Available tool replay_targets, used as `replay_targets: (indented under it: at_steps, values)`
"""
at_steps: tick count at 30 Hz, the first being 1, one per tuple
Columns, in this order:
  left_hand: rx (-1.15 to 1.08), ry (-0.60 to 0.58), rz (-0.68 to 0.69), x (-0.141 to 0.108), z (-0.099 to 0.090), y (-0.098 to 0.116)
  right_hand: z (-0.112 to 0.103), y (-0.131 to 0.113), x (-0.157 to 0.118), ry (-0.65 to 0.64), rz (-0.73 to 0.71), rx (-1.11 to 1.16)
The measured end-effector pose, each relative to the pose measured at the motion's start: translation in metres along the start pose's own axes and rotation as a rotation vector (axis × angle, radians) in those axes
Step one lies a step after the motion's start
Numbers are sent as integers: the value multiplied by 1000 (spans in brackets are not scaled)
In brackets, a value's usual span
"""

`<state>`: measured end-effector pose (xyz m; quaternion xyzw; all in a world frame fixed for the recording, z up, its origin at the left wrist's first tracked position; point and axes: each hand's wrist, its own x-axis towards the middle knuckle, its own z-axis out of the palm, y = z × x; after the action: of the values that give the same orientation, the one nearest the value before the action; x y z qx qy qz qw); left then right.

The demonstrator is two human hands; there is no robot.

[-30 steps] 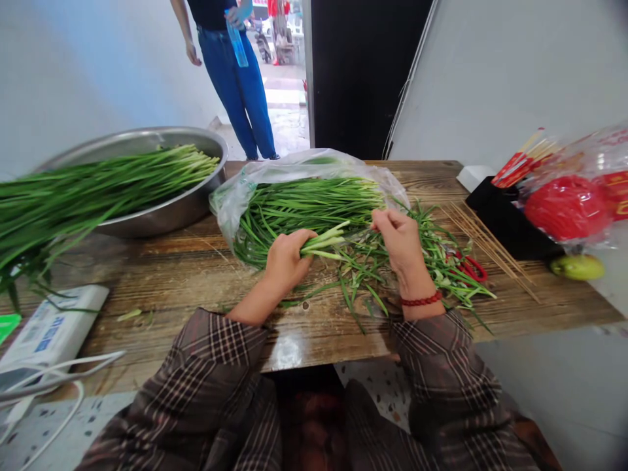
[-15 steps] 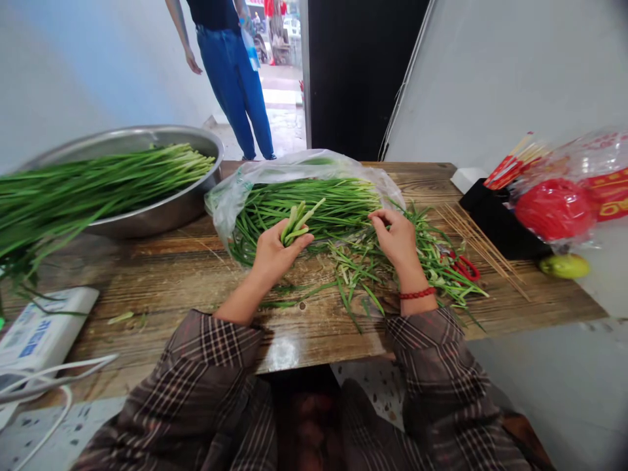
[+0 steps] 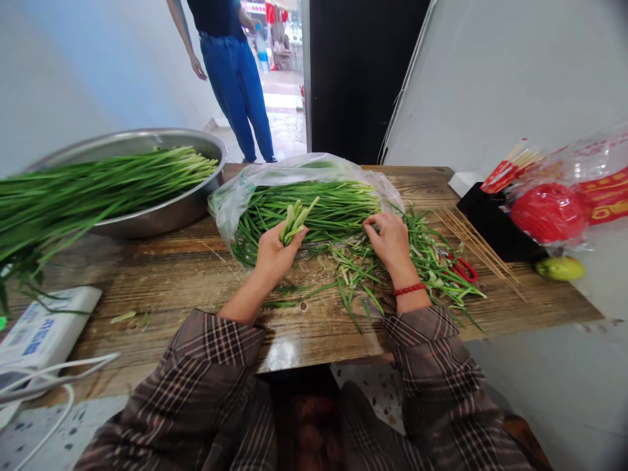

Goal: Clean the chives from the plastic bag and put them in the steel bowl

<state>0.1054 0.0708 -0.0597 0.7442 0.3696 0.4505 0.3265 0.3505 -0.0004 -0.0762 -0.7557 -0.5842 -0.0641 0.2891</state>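
Note:
My left hand is closed round a small bunch of garlic chives, pale stem ends sticking up above the fingers. Thumb and forefinger pinched, my right hand hovers by the stem ends of a larger heap of chives; whatever is in the pinch is too small to make out. That heap lies across an opened clear plastic bag. Below and around my right hand spread loose leaf trimmings. More long chives overhang a steel basin on the left.
Red-handled scissors are partly under the trimmings. Thin wooden skewers lie beside a black box of wrapped chopsticks. A white box and cables sit at left on the wooden table. Beyond, a person stands near the doorway.
My right hand has shifted slightly left toward the stem ends. My left hand keeps its bunch, nearly in place. The person's hand with the bottle has swung outward to the right.

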Motion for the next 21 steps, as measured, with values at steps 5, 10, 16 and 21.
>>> replay_targets:
  at_steps: [5,10,16,21]
  values:
    - [-10,-4,17,0,0,1,1,0,-1,-34,24,-31]
    - [-28,12,13,0,1,-1,2,-4,0,30,-89,305]
    - [-18,77,65,-1,0,6,-3,-17,-3,4,-178,583]
    - [35,104,232,-4,-3,20,-9,-30,-9,-67,-263,509]
